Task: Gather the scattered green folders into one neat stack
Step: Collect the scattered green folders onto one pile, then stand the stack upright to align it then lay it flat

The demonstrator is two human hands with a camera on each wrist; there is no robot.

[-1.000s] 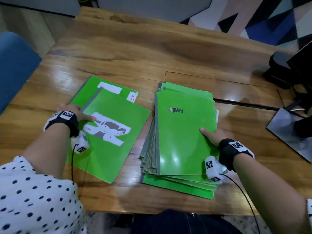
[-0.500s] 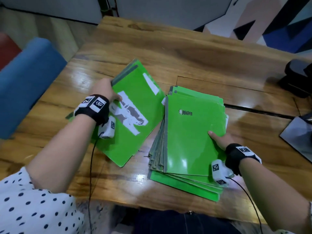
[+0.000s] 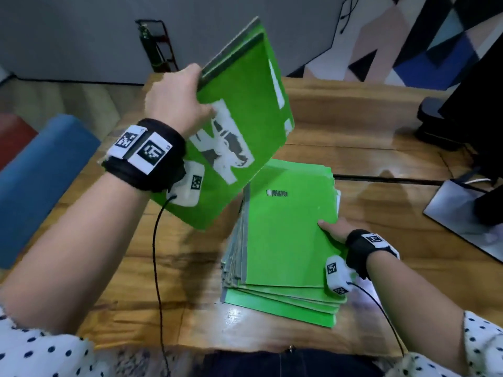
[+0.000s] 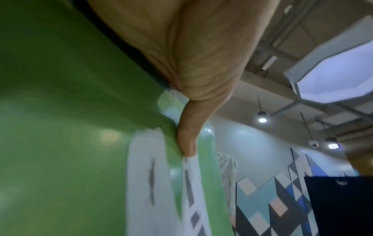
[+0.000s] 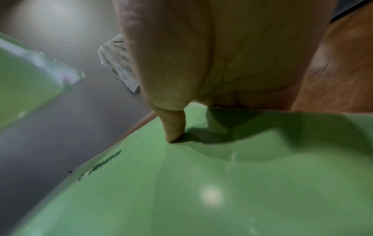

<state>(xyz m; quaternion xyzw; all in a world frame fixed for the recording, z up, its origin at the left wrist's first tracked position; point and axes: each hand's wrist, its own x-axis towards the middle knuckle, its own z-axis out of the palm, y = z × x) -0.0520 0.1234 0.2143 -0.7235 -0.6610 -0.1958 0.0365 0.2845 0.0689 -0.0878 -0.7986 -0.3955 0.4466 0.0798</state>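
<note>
Head view: two lifted folders (image 3: 242, 104), one stack (image 3: 285, 240).

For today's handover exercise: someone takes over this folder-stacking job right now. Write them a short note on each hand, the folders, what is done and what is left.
Left hand: grips the lifted folders by their spine edge, tilted in the air up and left of the stack.
Right hand: thumb on the top cover, steadying the stack at its right edge on the wooden table.
Done: most folders are piled.
Left: lay the lifted folders on top, then square the uneven edges.

Green folders (image 3: 285, 240), brown wooden table (image 3: 381, 148)
</note>
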